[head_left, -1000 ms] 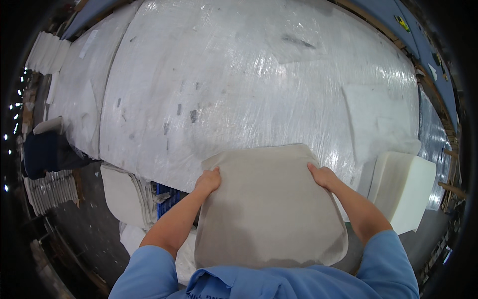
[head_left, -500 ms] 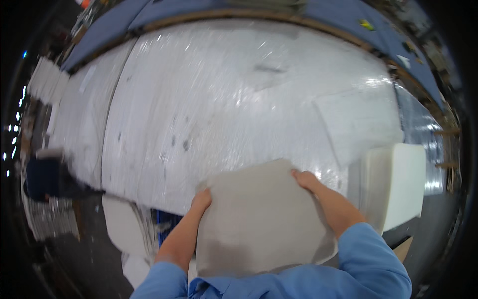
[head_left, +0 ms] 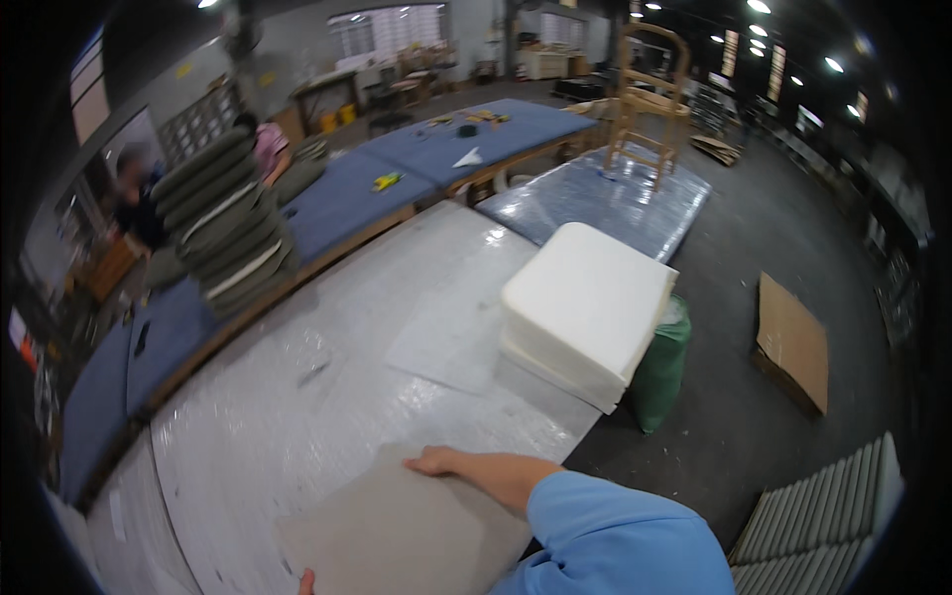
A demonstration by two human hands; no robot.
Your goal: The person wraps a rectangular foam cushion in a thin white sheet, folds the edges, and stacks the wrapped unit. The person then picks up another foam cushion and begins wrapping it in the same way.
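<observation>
A beige seat cushion [head_left: 407, 526] with rounded corners lies in front of me, low in the view, over the near part of a table wrapped in shiny plastic. My right hand [head_left: 432, 461] grips its far right edge, fingers closed round the rim. At the cushion's left edge only a fingertip or two of my left hand [head_left: 306, 581] shows, pressed against the side; the frame cuts off the rest. Beyond my right arm a stack of white foam pads [head_left: 585, 288] stands on the table's right corner.
A long blue-topped table [head_left: 347, 208] runs behind, bearing a pile of dark green cushions [head_left: 223, 218]. Two people are beyond it. A wooden chair frame [head_left: 647, 109] stands on a plastic-wrapped surface. A green sack [head_left: 661, 367], cardboard [head_left: 790, 342] and ribbed pale stacks [head_left: 823, 516] are at right.
My view has swung up and to the right, bringing the room and foam stack into sight. The cushion stays between my hands; my left hand has mostly left the picture.
</observation>
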